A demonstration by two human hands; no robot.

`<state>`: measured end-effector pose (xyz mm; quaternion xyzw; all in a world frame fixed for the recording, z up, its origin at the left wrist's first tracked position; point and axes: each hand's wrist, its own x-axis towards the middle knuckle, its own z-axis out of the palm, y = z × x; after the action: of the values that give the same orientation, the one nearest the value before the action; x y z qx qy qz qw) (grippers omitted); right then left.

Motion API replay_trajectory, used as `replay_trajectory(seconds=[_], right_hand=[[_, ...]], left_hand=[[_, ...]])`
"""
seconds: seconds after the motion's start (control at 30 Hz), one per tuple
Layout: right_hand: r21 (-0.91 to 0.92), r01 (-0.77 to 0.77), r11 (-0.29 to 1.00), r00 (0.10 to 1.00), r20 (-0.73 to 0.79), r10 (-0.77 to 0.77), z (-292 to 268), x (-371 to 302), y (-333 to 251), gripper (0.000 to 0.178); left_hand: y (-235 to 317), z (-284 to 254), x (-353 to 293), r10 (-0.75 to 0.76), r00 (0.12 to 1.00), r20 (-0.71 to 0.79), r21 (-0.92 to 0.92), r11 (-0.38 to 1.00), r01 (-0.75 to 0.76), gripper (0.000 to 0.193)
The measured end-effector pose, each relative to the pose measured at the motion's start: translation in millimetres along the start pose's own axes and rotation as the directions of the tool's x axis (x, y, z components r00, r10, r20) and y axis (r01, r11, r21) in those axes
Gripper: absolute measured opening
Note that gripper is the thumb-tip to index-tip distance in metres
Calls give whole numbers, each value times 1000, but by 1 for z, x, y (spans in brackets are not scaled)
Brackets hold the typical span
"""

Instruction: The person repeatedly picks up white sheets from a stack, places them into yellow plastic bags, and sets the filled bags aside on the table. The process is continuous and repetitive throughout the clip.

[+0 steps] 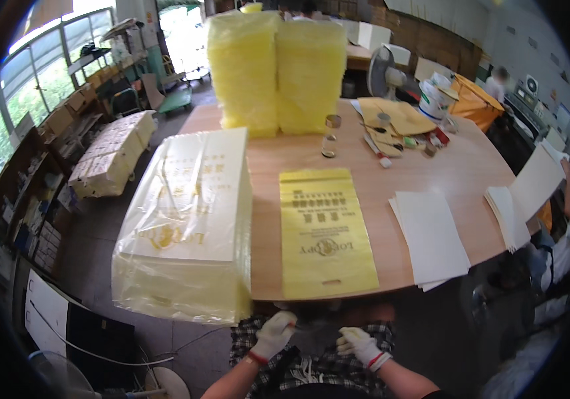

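Both my hands wear white knit gloves and hover above my lap, just off the table's near edge. My left hand (275, 334) has its fingers curled in; what they hold, if anything, is too small to name. My right hand (359, 346), fingers also bent inward, is apart from it, and its palm side is hidden. Closest on the table in front of them lies a flat yellow printed plastic bag (325, 233) with a handle slot toward me. To its left, a tall block of white printed sheets or bags (185, 226) sits wrapped in clear plastic, overhanging the edge.
Two tall stacks of yellow bags (277, 73) stand at the back of the wooden table (265, 156). White paper sheets (431, 236) lie right. A clear jar (329, 145), brown envelopes (391, 118), a bucket (433, 100) and a fan (381, 73) are farther back. Another person's hand (566, 167) holds sheets at right.
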<state>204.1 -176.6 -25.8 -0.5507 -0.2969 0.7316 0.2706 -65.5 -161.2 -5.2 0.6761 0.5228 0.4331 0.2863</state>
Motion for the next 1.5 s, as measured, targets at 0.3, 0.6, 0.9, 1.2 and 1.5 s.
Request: replay_trajectory(seconds=[0.3, 0.6, 0.9, 1.2, 1.5], right_hand=[[153, 101, 983, 984, -161, -76, -23, -16, -20, 33], [489, 242, 838, 970, -90, -227, 38, 72, -102, 32], [-953, 255, 165, 467, -28, -884, -26, 100, -119, 30], [-852, 384, 357, 817, 133, -561, 41, 144, -190, 35], [-708, 662, 245, 636, 358, -684, -20, 42, -144, 27]], left_hand=[[-10, 87, 152, -118, 970, 213, 565, 825, -24, 17], [-10, 71, 177, -24, 919, 393, 270, 959, -91, 16], [-39, 35, 232, -465, 873, 149, -785, 481, 390, 13], [102, 29, 236, -286, 940, 184, -280, 902, 329, 24], [93, 16, 189, 59, 994, 91, 273, 959, -82, 48]])
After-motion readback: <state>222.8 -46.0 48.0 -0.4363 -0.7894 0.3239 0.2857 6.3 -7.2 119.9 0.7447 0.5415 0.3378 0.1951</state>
